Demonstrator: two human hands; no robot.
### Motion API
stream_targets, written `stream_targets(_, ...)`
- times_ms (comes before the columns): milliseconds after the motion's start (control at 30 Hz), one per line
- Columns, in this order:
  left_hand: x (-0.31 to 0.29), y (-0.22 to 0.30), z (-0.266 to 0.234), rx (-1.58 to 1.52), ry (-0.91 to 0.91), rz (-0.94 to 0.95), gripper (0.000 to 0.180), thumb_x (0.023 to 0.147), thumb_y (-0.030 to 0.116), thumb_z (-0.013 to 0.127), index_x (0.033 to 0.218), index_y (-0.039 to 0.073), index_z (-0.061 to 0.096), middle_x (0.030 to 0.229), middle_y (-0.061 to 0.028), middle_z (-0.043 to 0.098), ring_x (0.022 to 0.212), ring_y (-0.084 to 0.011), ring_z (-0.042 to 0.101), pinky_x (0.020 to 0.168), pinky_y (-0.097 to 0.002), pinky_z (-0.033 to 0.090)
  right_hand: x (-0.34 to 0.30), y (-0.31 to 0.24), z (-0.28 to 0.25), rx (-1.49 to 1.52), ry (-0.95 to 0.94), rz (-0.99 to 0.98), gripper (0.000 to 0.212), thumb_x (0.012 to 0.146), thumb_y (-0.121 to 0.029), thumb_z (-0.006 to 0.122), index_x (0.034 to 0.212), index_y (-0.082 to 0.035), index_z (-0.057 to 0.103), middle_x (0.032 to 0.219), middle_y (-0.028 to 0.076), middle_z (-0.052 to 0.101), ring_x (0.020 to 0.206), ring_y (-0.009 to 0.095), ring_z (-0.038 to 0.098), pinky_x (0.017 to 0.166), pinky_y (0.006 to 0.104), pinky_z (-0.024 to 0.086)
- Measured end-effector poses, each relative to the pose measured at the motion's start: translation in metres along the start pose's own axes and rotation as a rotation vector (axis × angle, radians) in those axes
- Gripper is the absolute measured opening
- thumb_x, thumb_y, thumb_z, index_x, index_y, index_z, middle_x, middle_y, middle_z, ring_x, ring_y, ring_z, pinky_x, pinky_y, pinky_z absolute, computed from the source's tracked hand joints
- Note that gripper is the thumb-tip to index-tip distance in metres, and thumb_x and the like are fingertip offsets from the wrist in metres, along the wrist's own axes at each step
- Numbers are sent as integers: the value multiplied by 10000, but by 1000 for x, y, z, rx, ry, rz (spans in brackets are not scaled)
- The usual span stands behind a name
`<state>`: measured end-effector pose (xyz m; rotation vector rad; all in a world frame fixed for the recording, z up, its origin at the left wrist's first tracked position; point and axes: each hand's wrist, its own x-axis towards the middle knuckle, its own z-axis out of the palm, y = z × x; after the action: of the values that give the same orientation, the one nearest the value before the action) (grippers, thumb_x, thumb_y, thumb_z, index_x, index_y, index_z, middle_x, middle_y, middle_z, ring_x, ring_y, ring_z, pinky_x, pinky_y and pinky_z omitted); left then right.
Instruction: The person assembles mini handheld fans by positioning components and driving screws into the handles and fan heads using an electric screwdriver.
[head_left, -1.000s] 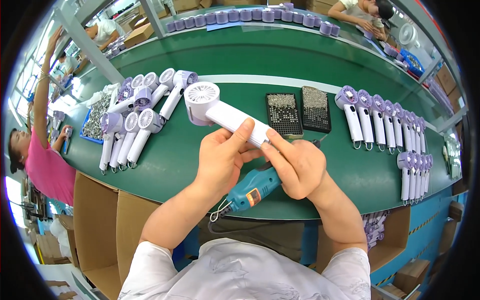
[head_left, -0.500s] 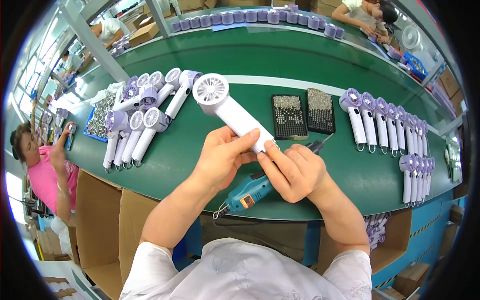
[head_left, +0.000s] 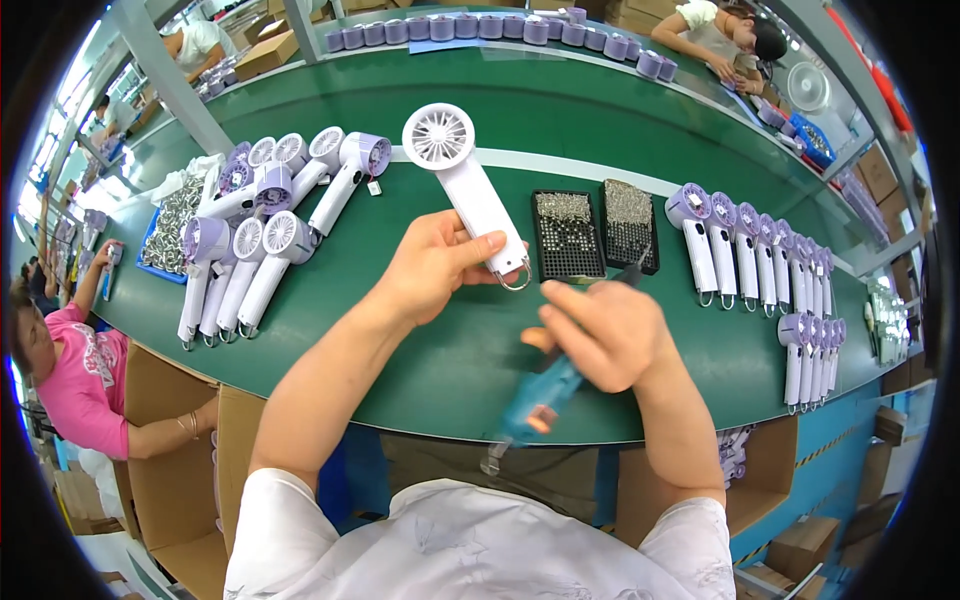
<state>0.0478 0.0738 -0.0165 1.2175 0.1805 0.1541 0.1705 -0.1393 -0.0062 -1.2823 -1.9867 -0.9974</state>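
A white handheld fan [head_left: 475,205] is tilted over the green table, its round grille pointing away from me. My left hand [head_left: 437,262] is closed around the lower part of its handle, and a metal wire loop hangs at that end. To the right, my right hand [head_left: 607,332] grips a teal electric screwdriver [head_left: 541,397]. Motion smears this hand and the tool. The screwdriver's dark front end points up and away, near the black screw trays. Its cord end is toward me.
Beyond my hands are two black trays of screws, a left tray [head_left: 567,262] and a right tray [head_left: 630,205]. Several fans [head_left: 262,285] lie at the left beside a blue bin [head_left: 163,252] of metal loops. More fans [head_left: 702,262] stand in rows at the right. A cardboard box [head_left: 172,420] is below left.
My right hand has left the fan's handle end and taken hold of the screwdriver, which was lying on the table. My left hand keeps the fan, now more upright.
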Motion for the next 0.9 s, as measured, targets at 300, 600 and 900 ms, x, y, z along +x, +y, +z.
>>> stream_targets(300, 9, -25, -14, -31, -2, -249, 300, 953, 77, 678, 1177, -99, 585, 1109, -213, 691, 958, -279, 725, 828, -395, 630, 32, 69, -18, 734, 816, 860, 160, 1009, -74, 599, 877, 3, 552, 673, 83, 560, 499, 178, 567, 475, 338, 520)
stream_targets(600, 3, -34, -16, 10, 17, -358, 308, 934, 81, 711, 1149, -116, 613, 1008, -185, 725, 866, -234, 742, 742, -327, 638, 27, 61, 40, 705, 842, 1163, 207, 984, -132, 661, 912, 53, 603, 597, 71, 570, 442, 168, 559, 443, 336, 494)
stream_targets(900, 0, -27, -11, 59, 42, -383, 385, 913, 133, 749, 1166, -110, 592, 1018, -180, 716, 885, -240, 743, 793, -367, 634, 22, 62, 50, 658, 816, 1173, 211, 997, -160, 660, 977, 38, 590, 579, 67, 576, 468, 162, 577, 473, 328, 518)
